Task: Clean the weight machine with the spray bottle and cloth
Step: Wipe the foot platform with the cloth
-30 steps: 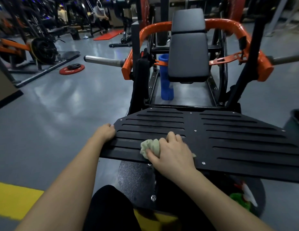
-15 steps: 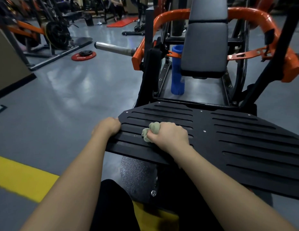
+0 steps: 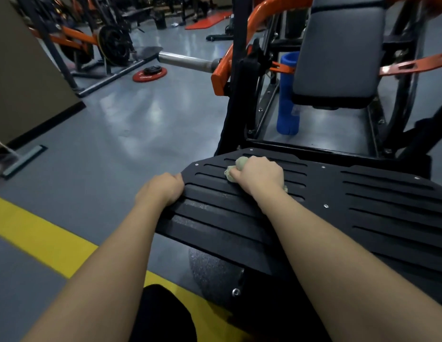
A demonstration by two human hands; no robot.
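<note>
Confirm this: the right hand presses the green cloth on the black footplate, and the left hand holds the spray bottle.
Wrong on one point. In the head view the left hand grips the left edge of the black footplate, not a spray bottle. The right hand does press the green cloth on it.

Nothing legible anywhere. Red weight plate (image 3: pixel 149 74) lying on the floor (image 3: pixel 131 124) has faint pale markings on its face, too small and blurred to read
</note>
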